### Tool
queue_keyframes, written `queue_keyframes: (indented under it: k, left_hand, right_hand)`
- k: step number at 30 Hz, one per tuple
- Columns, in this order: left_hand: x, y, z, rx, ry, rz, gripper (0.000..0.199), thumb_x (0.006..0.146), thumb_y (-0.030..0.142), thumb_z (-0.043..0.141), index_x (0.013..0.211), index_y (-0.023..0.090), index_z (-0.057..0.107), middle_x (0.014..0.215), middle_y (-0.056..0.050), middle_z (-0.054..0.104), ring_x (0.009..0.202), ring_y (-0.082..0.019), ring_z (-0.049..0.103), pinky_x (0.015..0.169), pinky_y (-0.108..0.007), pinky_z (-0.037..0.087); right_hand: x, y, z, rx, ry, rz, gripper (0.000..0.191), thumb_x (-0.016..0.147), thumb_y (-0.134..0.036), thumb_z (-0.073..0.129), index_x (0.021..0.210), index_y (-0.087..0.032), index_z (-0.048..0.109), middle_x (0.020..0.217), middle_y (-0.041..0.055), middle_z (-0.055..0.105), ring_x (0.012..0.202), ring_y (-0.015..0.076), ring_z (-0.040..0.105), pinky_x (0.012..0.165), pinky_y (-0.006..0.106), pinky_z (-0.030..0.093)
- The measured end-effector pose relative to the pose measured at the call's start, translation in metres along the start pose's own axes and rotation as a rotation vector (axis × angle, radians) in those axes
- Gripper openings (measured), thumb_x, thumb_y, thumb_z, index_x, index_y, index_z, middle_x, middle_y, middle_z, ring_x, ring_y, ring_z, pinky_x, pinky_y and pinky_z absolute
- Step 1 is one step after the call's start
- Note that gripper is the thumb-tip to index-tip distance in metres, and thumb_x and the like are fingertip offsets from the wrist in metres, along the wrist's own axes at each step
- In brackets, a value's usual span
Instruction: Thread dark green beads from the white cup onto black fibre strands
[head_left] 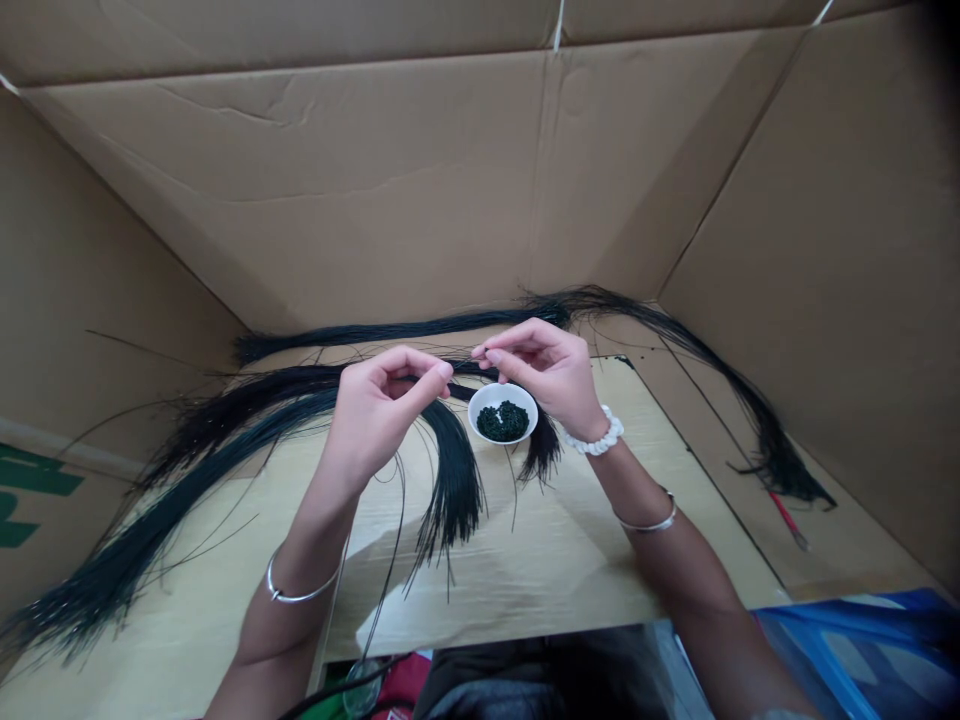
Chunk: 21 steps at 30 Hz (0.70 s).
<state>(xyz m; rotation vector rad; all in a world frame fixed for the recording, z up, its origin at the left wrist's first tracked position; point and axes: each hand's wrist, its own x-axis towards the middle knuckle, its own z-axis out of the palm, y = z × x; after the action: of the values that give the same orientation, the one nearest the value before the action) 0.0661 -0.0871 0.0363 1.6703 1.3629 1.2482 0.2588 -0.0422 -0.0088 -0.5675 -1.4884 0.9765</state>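
My left hand (394, 400) is closed in a pinch, thumb against fingertip. Whatever lies in that pinch is too fine to make out. Opposite it, a small gap away, my right hand (540, 365) also pinches, with a tiny dark speck at the fingertips that I cannot name. Just below the right hand stands a small white bowl (473, 412) with many tiny dark green bead-like grains (504, 424) in it. Beneath and behind my left hand lie a dark green bundle of long strands (454, 470) and a blacker bundle (225, 415).
A further dark bundle (390, 332) runs along the back cardboard wall (360, 200), and another (720, 360) curves down at the right. A red-handled tool (786, 518) lies there. Cardboard walls enclose the pale tabletop (570, 560). Blue patterned material (862, 650) is at lower right.
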Motion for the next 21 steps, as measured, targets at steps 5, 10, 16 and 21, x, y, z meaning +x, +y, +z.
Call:
queue_keyframes:
  k: [5,10,16,21]
  left_hand:
    - [-0.0019,0.0026,0.0,0.03,0.005,-0.008,0.012,0.086,0.027,0.071,0.08,0.016,0.072,0.071,-0.001,0.071,0.055,-0.008,0.055,0.047,-0.02,0.037]
    - [-0.0025,0.0029,0.0001,0.018,0.008,-0.014,0.011,0.085,0.026,0.072,0.08,0.017,0.071,0.071,0.0,0.071,0.055,-0.007,0.055,0.047,-0.018,0.037]
    - [-0.0029,0.0025,-0.0005,0.015,0.003,-0.013,0.012,0.086,0.026,0.071,0.079,0.016,0.071,0.071,0.0,0.071,0.057,-0.008,0.058,0.049,-0.018,0.04]
    - [-0.0031,0.0023,0.0,0.012,0.008,-0.006,0.011,0.086,0.025,0.072,0.08,0.016,0.071,0.071,0.0,0.071,0.057,-0.007,0.058,0.049,-0.018,0.039]
  right_hand:
    - [-0.0003,0.001,0.002,0.036,0.008,-0.044,0.011,0.085,-0.027,0.075,0.09,-0.018,0.069,0.094,0.0026,0.076,0.076,0.0117,0.074,0.071,0.027,0.063]
    - [0.0,-0.0021,0.0037,0.038,0.017,-0.067,0.009,0.084,-0.023,0.076,0.09,-0.018,0.072,0.09,0.0016,0.075,0.073,0.0107,0.073,0.071,0.025,0.063]
    - [-0.0009,-0.005,0.0032,-0.005,0.022,-0.052,0.01,0.084,-0.024,0.076,0.092,-0.019,0.073,0.09,0.0015,0.076,0.072,0.0109,0.072,0.069,0.025,0.062]
    - [-0.0013,-0.0053,0.0028,-0.006,0.017,-0.044,0.012,0.084,-0.026,0.076,0.092,-0.019,0.073,0.091,0.002,0.076,0.073,0.0112,0.072,0.069,0.025,0.062]
